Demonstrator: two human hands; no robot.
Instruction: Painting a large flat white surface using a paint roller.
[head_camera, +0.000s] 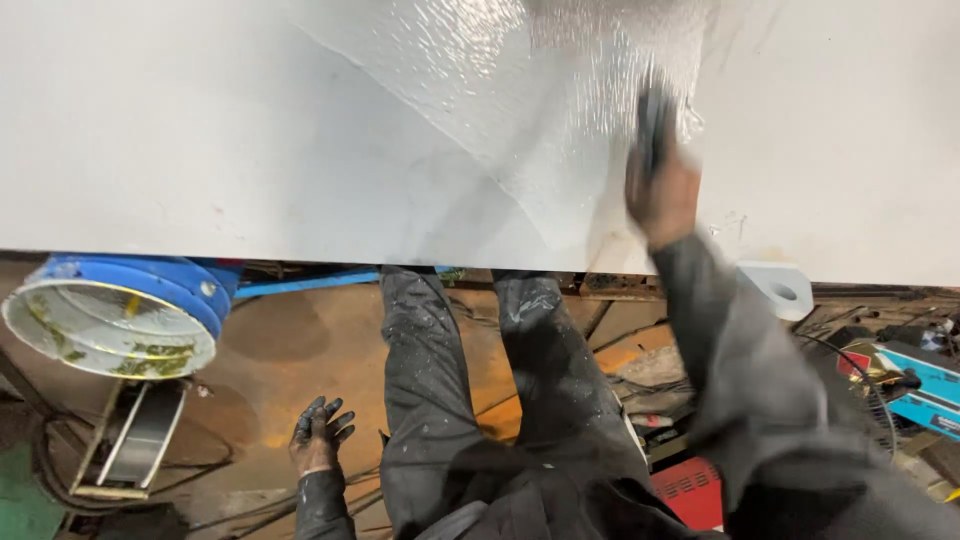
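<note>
My right hand (662, 190) is raised against a large white painted panel (200, 130) and grips a dark tool handle (653, 120), blurred by motion. Around it a wet, glossy patch of fresh paint (500, 90) spreads in a fan shape over the panel. My left hand (320, 435) hangs low beside my left leg, dark with grime, fingers spread and holding nothing. My grey paint-flecked trousers (440, 400) stand under the panel's lower edge.
A blue drum with a pale, stained inside (110, 320) lies on its side at left, over a metal frame (130, 440). A white lug with a hole (785, 290) hangs below the panel at right. Cables, a red box (690, 490) and blue equipment (925, 385) crowd the rusty floor.
</note>
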